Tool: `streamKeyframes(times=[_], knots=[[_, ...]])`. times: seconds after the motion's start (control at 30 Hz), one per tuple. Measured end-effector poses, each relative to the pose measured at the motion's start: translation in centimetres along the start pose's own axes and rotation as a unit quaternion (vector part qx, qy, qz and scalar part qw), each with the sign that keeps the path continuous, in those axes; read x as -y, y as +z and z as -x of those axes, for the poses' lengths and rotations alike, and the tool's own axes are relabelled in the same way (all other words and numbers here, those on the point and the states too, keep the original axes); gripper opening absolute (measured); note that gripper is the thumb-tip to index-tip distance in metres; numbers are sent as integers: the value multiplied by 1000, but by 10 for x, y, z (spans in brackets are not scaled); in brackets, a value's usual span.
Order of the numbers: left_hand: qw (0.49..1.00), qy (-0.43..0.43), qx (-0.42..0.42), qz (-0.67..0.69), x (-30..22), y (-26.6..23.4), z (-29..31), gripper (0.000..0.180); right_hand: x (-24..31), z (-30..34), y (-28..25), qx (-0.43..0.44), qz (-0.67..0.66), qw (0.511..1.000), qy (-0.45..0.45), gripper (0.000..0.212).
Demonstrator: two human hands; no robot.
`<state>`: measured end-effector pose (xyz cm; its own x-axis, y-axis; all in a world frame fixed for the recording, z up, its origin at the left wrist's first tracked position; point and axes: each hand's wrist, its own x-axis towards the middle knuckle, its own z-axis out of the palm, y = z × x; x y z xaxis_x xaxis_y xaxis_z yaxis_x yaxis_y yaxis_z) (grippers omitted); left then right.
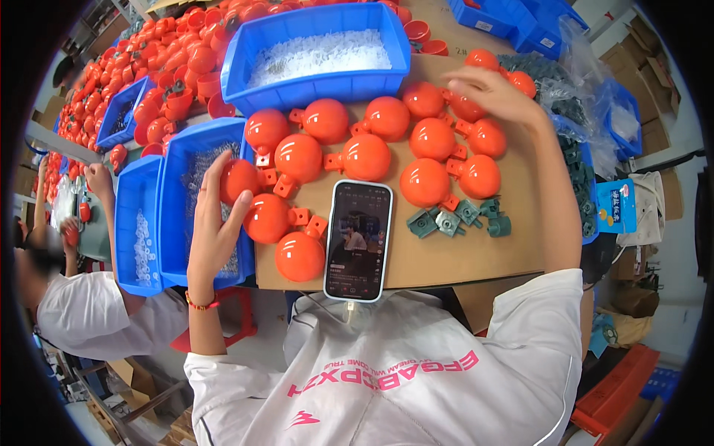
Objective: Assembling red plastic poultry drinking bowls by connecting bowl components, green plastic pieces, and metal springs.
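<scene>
Along the left edge of the cardboard-topped table, my left hand [212, 227] cups the side of a glossy orange-red ball [239, 181], thumb and fingers spread apart. My right hand [494, 93] reaches to the far right of the group, its fingers stretched over another orange-red ball [466, 108]. Between the hands lie several more such balls with short square-ended necks [367, 157]. A phone [359, 241] with a lit screen and a cable rests at the near edge. Dark green plastic brackets [448, 221] lie right of it.
Blue bins with small clear pieces [137, 223] and metal parts [195, 160] stand left. Another blue bin [316, 83] holds white bits at the back. Orange-red cups [178, 100] are heaped far left. Green parts [576, 171] fill a bin at right. A co-worker [97, 312] sits left.
</scene>
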<state>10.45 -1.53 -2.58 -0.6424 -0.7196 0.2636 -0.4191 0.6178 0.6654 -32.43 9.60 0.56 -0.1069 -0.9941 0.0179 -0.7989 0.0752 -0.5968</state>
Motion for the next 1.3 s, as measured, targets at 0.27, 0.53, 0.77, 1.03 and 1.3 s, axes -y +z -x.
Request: streamKeyframes(times=[0.27, 0.53, 0.77, 1.03, 1.3], knots=[[1000, 22, 8, -8, -8, 9, -7, 48, -81, 16, -29, -180, 185, 965, 53, 49], [999, 23, 21, 6, -6, 9, -7, 45, -34, 29, -27, -145, 129, 970, 148, 44], [999, 34, 6, 6, 4, 11, -2, 49, -53, 6, -2, -194, 83, 977, 15, 38], [999, 18, -26, 4, -2, 12, 6, 52, 28, 13, 1, -256, 171, 946, -104, 33], [998, 14, -43, 39, -1, 13, -7, 43, 108, -50, 88, -169, 193, 939, -230, 32]])
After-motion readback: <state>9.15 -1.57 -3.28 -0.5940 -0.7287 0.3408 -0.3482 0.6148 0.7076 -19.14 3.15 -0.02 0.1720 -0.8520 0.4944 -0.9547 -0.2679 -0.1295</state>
